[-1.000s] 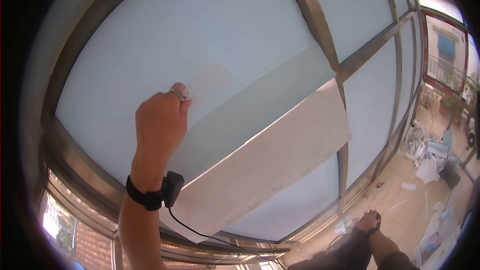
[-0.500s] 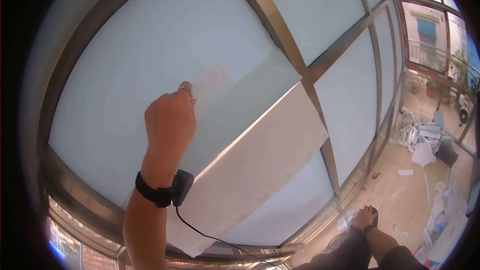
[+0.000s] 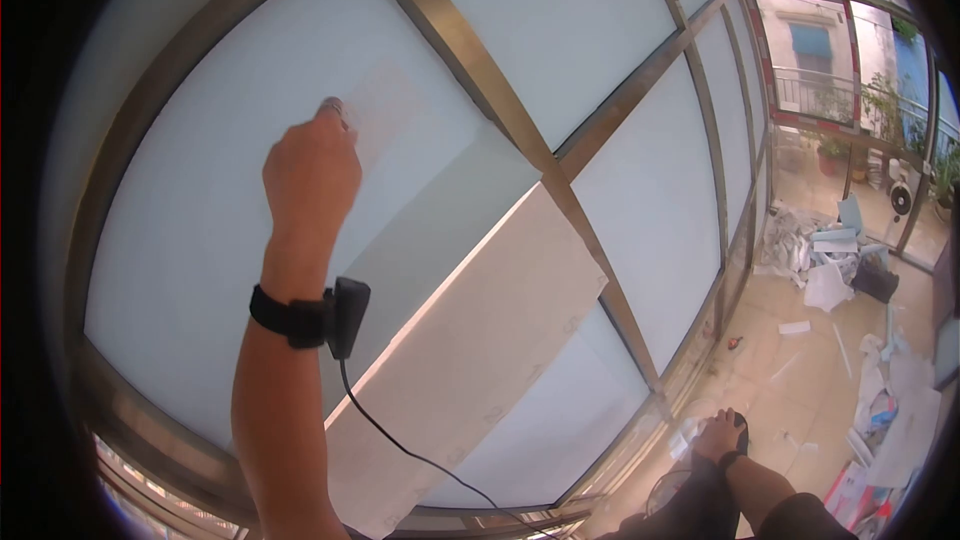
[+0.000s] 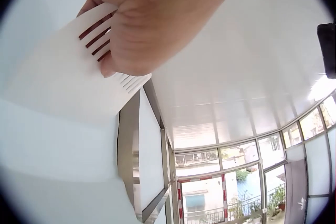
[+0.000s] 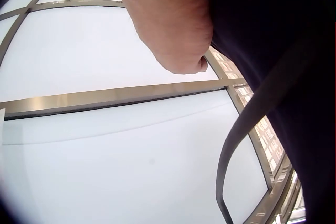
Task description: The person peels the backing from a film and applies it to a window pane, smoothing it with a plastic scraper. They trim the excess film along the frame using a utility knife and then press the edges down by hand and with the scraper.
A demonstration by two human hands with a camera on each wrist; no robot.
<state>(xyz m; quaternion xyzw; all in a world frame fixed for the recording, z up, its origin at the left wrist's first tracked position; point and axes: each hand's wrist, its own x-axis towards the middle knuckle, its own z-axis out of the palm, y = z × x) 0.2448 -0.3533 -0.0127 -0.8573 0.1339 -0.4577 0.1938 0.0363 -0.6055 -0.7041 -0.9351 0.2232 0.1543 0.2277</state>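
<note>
Left hand higher, closed round slotted piece

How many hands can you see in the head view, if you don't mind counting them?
2: the left hand is raised at the large pale pane, and the right hand is low on the right, beside dark clothing.

The head camera faces down at panels both close wrist views apparently share.
</note>
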